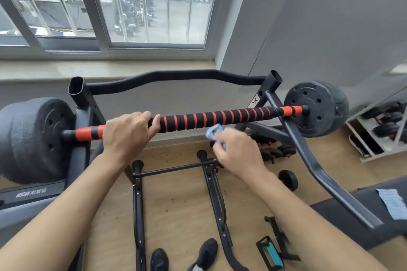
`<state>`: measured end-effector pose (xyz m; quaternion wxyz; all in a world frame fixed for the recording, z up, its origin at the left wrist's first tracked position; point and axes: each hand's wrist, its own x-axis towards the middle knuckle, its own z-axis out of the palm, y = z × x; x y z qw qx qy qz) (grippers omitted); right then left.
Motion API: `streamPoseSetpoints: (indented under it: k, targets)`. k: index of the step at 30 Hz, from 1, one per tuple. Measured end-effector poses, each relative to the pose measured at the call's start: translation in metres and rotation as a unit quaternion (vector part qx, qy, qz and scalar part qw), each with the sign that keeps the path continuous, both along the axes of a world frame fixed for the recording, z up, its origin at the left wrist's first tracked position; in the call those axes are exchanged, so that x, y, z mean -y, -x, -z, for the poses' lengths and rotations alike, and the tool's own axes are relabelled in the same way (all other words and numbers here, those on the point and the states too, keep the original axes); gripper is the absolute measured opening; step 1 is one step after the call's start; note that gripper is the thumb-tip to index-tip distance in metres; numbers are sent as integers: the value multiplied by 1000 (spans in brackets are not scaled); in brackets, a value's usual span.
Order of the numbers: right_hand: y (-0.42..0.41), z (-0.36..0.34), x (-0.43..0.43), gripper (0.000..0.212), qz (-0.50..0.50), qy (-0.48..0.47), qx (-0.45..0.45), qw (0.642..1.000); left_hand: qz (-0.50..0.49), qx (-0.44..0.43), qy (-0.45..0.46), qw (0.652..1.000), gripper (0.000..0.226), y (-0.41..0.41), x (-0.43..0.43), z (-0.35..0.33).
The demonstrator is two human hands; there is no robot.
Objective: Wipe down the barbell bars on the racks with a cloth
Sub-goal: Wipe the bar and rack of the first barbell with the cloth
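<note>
The barbell bar [211, 117] lies across the middle of the frame on the rack [77, 88]. Left of centre, the left hand [127, 132] curls over its black-and-orange grip and hides part of it. The right hand [237, 152], blurred, bunches a blue cloth [214, 133] just under the bar; I cannot tell if they touch. The weight plate [28, 138] at far left is cut off. A small red logo [255, 101] sits on the rack's upper right post. The pale writing [30, 193] at lower left is unreadable.

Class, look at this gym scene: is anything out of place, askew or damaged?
Nothing looks damaged. A spare pale blue cloth lies loose on the dark padded bench at right, and black dumbbells lie scattered on the wooden floor.
</note>
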<state>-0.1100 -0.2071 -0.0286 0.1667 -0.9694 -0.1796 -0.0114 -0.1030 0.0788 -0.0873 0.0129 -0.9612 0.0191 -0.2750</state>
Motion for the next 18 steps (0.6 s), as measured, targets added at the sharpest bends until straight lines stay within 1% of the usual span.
streamPoseSetpoints:
  k: [2,4,6,8,9,11,13,16,18]
  targets:
    - [-41,-11,8,20,72,-39,26,996,-2,-2,1,1000,56,2,0,2]
    - [-77,-25,19,26,111,-3,9,994,-2,-5,3,1000,55,3,2,5]
    - [-88,-27,27,32,101,60,-20,993,4,-7,2,1000,55,5,2,5]
    - [-72,-22,32,25,88,87,-12,992,8,-10,-7,1000,54,6,1,5]
    - [-60,-20,36,23,82,85,7,993,11,-9,-11,1000,54,6,1,5]
    - [-32,-19,45,29,59,79,32,995,13,-9,-13,1000,55,8,1,7]
    - [-16,-20,54,34,45,67,28,996,6,-8,-12,1000,55,7,2,6]
    - [-45,-27,53,26,87,-16,35,995,-3,-10,-9,1000,53,8,2,4]
    - [-72,-32,44,21,86,-3,10,996,-1,-11,-7,1000,53,9,4,4]
